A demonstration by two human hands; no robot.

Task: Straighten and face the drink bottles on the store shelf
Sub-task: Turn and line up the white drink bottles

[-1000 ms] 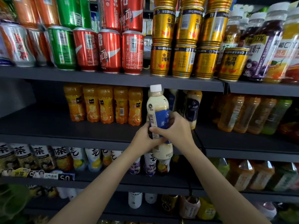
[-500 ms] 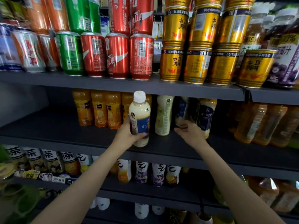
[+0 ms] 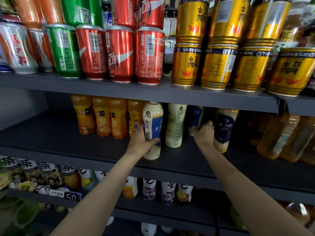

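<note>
My left hand (image 3: 142,142) grips a cream bottle with a blue label (image 3: 152,126), standing upright on the middle shelf (image 3: 59,133) next to the orange juice bottles (image 3: 102,116). A second cream bottle (image 3: 175,126) stands just to its right, its small print facing out. My right hand (image 3: 203,134) reaches in behind it and curls round a bottle with a blue label (image 3: 196,119) further back, mostly hidden. A cream bottle with a dark label (image 3: 224,128) stands to the right of that hand.
Red, green and gold cans (image 3: 150,55) are stacked on the shelf above, and its front lip hangs low over the bottle tops. Amber tea bottles (image 3: 279,135) fill the right of the middle shelf. Small bottles (image 3: 150,189) line the shelf below.
My left hand has set the blue-label bottle down further back on the shelf beside the juice. My right hand has moved from open to reaching in among the rear bottles.
</note>
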